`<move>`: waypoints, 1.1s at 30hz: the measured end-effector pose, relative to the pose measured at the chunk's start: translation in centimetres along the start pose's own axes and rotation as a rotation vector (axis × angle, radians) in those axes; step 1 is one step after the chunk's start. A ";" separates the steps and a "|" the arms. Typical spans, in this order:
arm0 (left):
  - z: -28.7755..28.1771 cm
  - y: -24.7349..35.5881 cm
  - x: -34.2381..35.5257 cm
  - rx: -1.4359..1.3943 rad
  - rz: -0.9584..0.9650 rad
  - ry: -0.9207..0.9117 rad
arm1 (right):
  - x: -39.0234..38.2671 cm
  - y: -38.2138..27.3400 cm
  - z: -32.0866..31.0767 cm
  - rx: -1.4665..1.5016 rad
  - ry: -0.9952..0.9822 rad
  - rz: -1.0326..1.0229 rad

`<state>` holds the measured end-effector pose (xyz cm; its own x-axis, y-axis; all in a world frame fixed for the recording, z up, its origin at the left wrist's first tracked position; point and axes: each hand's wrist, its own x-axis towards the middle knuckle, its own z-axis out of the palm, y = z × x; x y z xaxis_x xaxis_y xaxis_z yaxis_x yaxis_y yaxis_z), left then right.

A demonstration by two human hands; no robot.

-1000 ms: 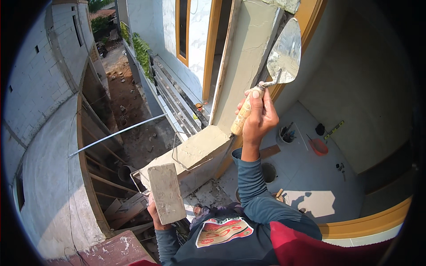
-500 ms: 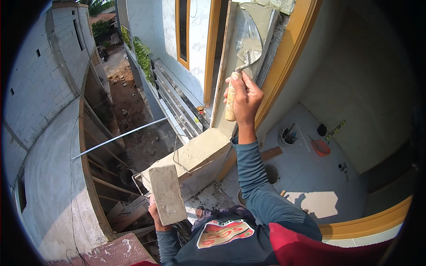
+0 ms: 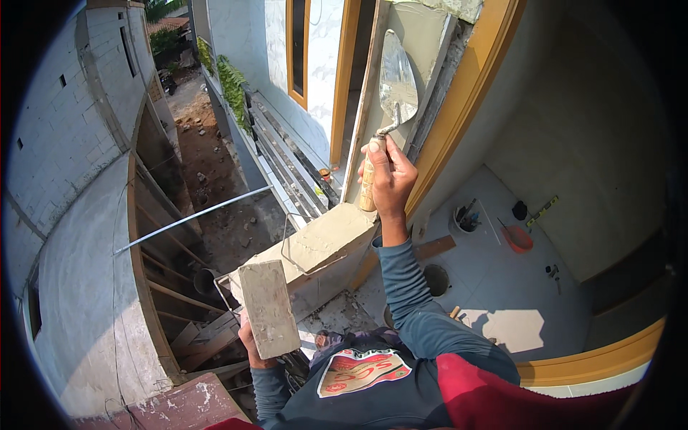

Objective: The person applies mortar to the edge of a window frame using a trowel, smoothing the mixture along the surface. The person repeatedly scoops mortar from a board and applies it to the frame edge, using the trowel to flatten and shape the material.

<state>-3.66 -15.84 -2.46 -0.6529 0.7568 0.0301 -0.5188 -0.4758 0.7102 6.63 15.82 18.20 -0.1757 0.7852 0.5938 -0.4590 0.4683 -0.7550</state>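
Note:
My right hand is closed round the pale wooden handle of a pointed trowel. The metal blade lies over a strip of wet grey plaster running between two long edging strips; whether it touches cannot be made out. Lower left, my left hand grips a rectangular mortar-smeared board from its underside. Most of the fingers and any handle there are hidden behind it. Just beyond the board stretches a mortar-topped ledge, with bent wire clamps around it.
An orange door frame borders the plaster strip. On the tiled floor at right are a bucket of tools, a red dustpan-like scoop and a yellow level. At left, a pale pole crosses a deep gap beside a concrete wall.
My right hand has drawn the trowel slightly down toward me, and its blade has turned, looking narrower. My left hand and the board have shifted only a little.

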 end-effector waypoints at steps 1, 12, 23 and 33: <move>-0.4 -0.5 0.3 0.000 -0.001 -0.007 | 0.4 0.8 0.0 -0.003 0.005 -0.006; 3.6 0.1 0.6 -0.110 -0.099 0.047 | -4.9 -4.5 -4.9 0.030 0.083 -0.084; 10.4 -3.0 6.5 -0.542 -0.359 -0.055 | -12.0 -6.1 -11.6 0.766 -0.497 1.393; 10.0 -1.9 10.2 -0.916 -0.441 -0.305 | -12.7 -10.6 -17.7 0.384 -0.420 1.309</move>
<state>-3.79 -2.73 3.50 -0.2056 0.9647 0.1645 -0.9768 -0.1919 -0.0956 29.12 8.06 13.81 -0.8595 0.3501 -0.3725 0.0413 -0.6788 -0.7332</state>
